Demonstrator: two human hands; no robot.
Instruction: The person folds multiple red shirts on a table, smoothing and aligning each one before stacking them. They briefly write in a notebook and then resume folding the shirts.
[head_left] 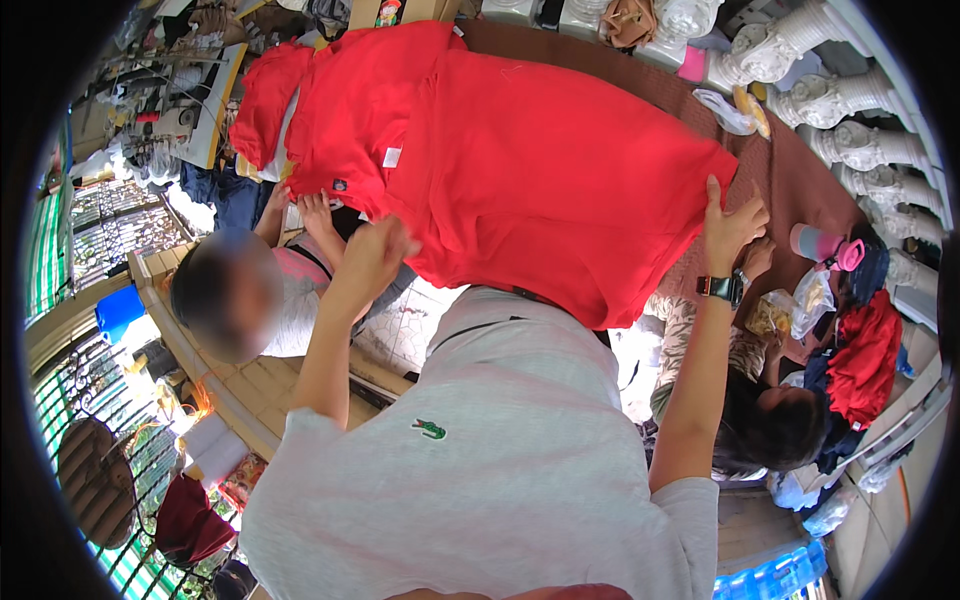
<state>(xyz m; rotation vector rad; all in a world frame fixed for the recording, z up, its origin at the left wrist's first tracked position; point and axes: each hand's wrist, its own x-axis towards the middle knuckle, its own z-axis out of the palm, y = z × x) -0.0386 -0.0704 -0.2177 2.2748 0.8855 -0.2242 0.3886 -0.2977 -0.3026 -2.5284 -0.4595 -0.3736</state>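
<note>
A red shirt [580, 150] lies spread across the table, with a small white tag [392, 157] on it. At the shirt's right end, my right hand [732, 228] rests over the hem, thumb on the red cloth and fingers apart. A dark watch is on that wrist. My left hand [372, 258] is raised by the shirt's near left edge. Its fingers are curled closed and partly smeared by motion; what they hold, if anything, is hidden. Left of it, another person's hands [315, 212] touch red cloth [335, 160].
Brown cloth [805, 190] covers the table under the shirt. At right are a pink-topped tumbler [828, 247], plastic bags [812, 300], piled red clothes [862, 365] and a seated person [780, 425]. Another person [290, 310] sits close on my left. White balusters [830, 100] line the far right.
</note>
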